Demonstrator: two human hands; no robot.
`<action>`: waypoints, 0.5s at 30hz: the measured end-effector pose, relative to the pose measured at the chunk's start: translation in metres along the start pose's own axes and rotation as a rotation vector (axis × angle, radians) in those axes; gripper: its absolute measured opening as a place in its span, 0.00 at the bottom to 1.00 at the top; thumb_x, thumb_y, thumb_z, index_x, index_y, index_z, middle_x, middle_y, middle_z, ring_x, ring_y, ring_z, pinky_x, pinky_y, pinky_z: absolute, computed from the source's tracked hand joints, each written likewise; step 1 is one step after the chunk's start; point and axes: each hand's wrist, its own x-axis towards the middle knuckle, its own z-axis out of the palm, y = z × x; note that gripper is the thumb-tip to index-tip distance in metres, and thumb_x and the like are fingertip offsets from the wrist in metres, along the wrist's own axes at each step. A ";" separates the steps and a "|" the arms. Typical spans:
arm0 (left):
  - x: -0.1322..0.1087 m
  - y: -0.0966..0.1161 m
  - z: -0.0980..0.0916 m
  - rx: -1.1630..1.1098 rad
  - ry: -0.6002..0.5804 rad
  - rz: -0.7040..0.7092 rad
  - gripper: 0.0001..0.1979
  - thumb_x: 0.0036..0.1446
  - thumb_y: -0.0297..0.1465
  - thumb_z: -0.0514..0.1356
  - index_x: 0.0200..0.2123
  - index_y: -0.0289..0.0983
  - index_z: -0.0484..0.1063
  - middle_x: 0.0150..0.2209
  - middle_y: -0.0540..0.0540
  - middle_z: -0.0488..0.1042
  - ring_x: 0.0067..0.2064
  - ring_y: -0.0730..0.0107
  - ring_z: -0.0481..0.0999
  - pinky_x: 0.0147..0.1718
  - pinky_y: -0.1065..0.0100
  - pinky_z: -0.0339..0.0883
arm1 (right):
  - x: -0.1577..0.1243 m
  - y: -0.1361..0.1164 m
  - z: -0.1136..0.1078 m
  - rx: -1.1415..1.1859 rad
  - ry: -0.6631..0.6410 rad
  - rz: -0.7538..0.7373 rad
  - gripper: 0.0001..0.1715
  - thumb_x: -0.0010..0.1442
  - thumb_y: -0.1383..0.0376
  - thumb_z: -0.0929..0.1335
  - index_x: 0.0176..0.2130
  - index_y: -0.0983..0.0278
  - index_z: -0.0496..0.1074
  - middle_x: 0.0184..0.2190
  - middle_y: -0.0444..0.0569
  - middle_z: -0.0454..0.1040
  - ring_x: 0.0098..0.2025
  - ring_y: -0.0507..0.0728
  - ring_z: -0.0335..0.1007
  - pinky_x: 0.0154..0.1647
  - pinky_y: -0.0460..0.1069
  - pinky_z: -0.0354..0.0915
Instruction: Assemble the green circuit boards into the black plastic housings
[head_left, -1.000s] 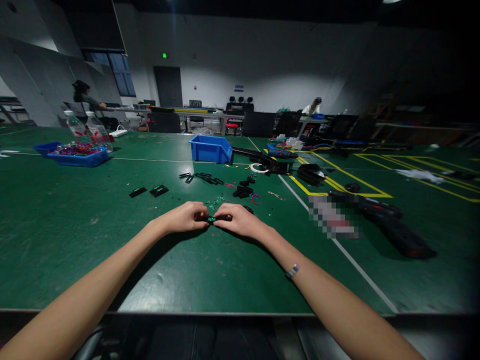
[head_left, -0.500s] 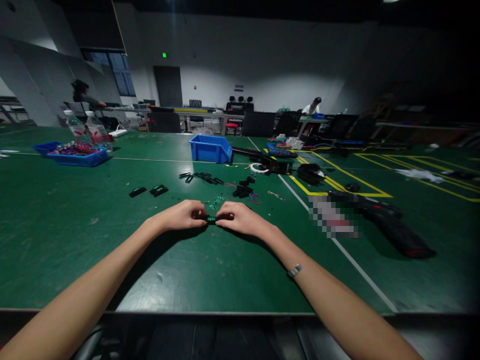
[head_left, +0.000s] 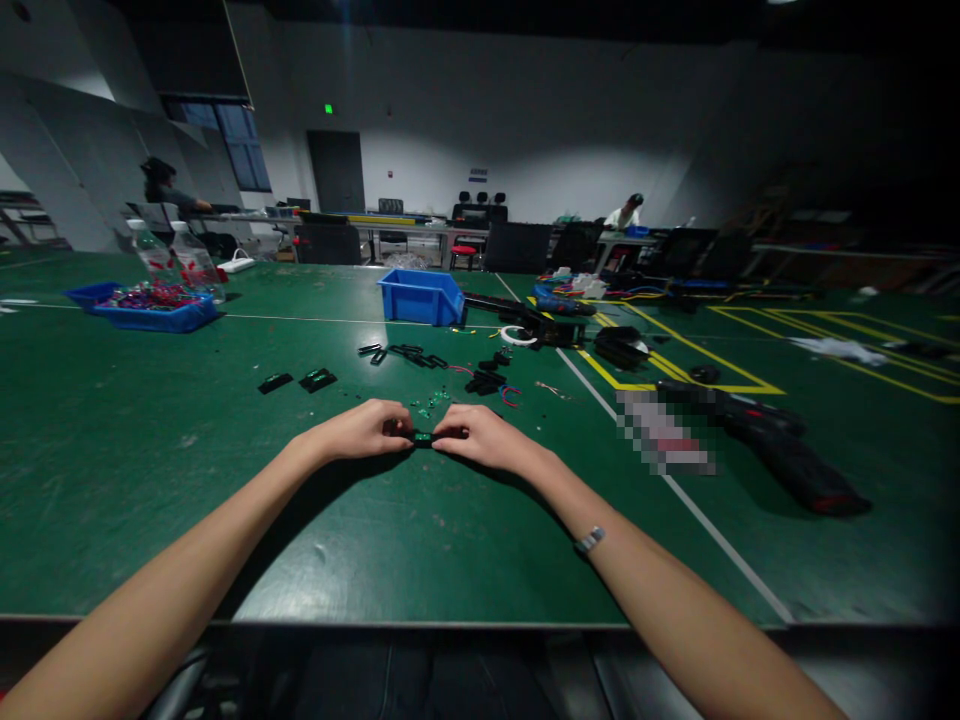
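Both my hands rest on the green table (head_left: 150,470) and meet at a small black and green part (head_left: 423,437). My left hand (head_left: 365,431) is closed with its fingertips pinching the part's left end. My right hand (head_left: 480,438) is closed on the right end. Just beyond my fingers lie tiny green bits (head_left: 433,402). Further back sit several small black parts (head_left: 485,381) and coloured wires (head_left: 511,396).
A blue bin (head_left: 421,297) stands at the back centre, and a blue tray (head_left: 154,305) of coloured pieces with bottles stands at the back left. Black tools (head_left: 787,455) lie to the right. Two flat black pieces (head_left: 318,380) lie to the left. People sit at far tables.
My hands have barely shifted; both keep pinching the small part in the same spot on the table.
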 end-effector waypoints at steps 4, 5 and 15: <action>0.000 0.000 0.000 -0.011 -0.003 -0.009 0.13 0.61 0.39 0.62 0.40 0.34 0.76 0.34 0.47 0.74 0.34 0.69 0.71 0.32 0.72 0.60 | 0.000 0.001 0.001 0.006 0.002 0.001 0.11 0.63 0.62 0.72 0.43 0.65 0.81 0.37 0.51 0.77 0.39 0.56 0.73 0.42 0.49 0.66; 0.001 0.000 0.000 -0.015 -0.004 -0.013 0.13 0.61 0.39 0.62 0.40 0.34 0.75 0.34 0.47 0.74 0.34 0.70 0.71 0.32 0.72 0.60 | 0.000 0.001 0.001 0.006 0.002 -0.001 0.11 0.63 0.62 0.72 0.43 0.65 0.81 0.37 0.51 0.77 0.39 0.56 0.73 0.42 0.49 0.66; 0.001 -0.003 0.001 -0.033 -0.003 -0.015 0.14 0.61 0.41 0.62 0.39 0.34 0.75 0.33 0.47 0.74 0.33 0.70 0.70 0.31 0.72 0.59 | 0.001 0.001 0.002 0.009 0.004 0.001 0.11 0.64 0.61 0.72 0.43 0.64 0.81 0.36 0.50 0.77 0.39 0.56 0.73 0.41 0.48 0.66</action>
